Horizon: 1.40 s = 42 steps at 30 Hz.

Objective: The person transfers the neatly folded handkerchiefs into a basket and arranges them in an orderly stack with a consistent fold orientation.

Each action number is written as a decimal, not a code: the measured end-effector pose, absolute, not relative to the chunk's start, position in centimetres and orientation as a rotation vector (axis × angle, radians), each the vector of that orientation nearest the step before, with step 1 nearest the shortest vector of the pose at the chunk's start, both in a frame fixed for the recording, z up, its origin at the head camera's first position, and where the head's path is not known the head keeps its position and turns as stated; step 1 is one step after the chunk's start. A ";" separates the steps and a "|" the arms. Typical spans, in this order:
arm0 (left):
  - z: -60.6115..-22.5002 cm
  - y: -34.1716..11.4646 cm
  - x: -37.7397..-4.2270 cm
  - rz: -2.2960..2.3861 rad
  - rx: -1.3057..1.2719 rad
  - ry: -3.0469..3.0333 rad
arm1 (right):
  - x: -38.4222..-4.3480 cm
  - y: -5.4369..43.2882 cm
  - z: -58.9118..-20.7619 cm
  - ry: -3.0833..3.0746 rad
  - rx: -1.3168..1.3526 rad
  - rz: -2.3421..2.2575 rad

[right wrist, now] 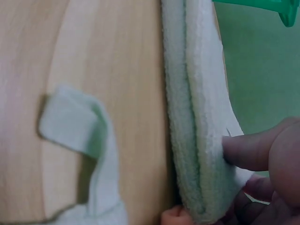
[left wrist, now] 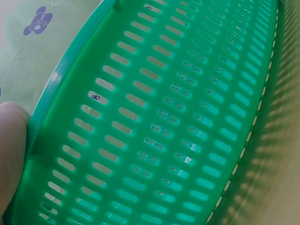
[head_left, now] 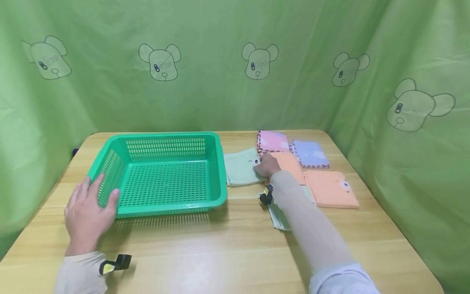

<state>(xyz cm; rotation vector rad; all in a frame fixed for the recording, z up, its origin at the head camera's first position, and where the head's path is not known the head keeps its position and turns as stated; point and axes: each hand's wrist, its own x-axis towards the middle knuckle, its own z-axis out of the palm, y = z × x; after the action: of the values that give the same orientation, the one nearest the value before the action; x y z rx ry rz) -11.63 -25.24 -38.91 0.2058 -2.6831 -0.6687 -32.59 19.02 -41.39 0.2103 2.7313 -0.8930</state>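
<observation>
A folded light green towel [head_left: 241, 167] with a small printed face lies just right of the green plastic basket [head_left: 222, 179]. My right hand [head_left: 268, 165] pinches its right edge; in the right wrist view the thumb [right wrist: 248, 151] presses on the thick folded terry layers [right wrist: 197, 122], with fingers curled at the corner. My left hand [head_left: 89, 210] rests at the basket's near left corner, fingers spread over the rim. Its thumb [left wrist: 11, 154] lies at the rim in the left wrist view. No contents show in the basket.
An orange towel [head_left: 290, 165] lies beside my right hand, another orange towel [head_left: 330, 188] farther right. Behind them are a pink towel [head_left: 273, 141] and a blue towel [head_left: 310, 154] with checked borders. My right forearm partly covers a second green towel [head_left: 278, 218]. Green curtains [head_left: 209, 102] surround the wooden table [head_left: 176, 257].
</observation>
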 end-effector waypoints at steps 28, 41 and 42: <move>-38.6 -25.3 -11.5 -0.654 0.238 -2.730 | -32.2 19.6 -41.7 2.414 0.265 -1.463; -38.8 -25.2 -11.4 -0.577 0.125 -2.741 | -32.3 20.0 -41.1 2.380 0.267 -1.520; -38.8 -25.2 -11.4 -0.580 0.123 -2.737 | -32.4 20.0 -41.1 2.365 0.272 -1.543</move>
<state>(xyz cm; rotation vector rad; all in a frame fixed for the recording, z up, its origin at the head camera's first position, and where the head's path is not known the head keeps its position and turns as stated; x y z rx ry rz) -11.42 -25.21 -38.77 0.1235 -2.7369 -0.5800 -32.39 20.04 -41.12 0.2719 2.3652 -1.5428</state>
